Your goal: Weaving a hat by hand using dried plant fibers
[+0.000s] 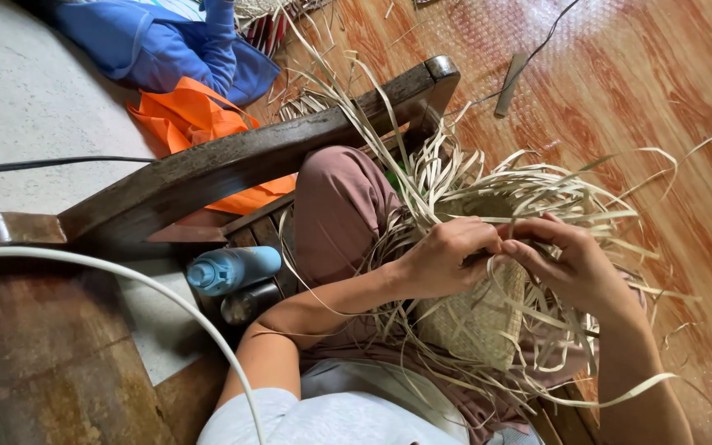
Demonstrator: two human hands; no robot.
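Half-woven mat: on lap, loose strips fanning out. Likely light, pliant, prone to fray; best held at woven edge. Left hand and right hand: fingers pinched on strips.

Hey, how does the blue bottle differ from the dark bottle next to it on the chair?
The blue bottle is light blue and shows its full length, while the dark bottle is nearly black and only partly visible. The blue bottle lies nearer the wooden armrest; the dark bottle lies closer to the person's left arm. Both lie on their sides beside the thigh, apart from the hands.
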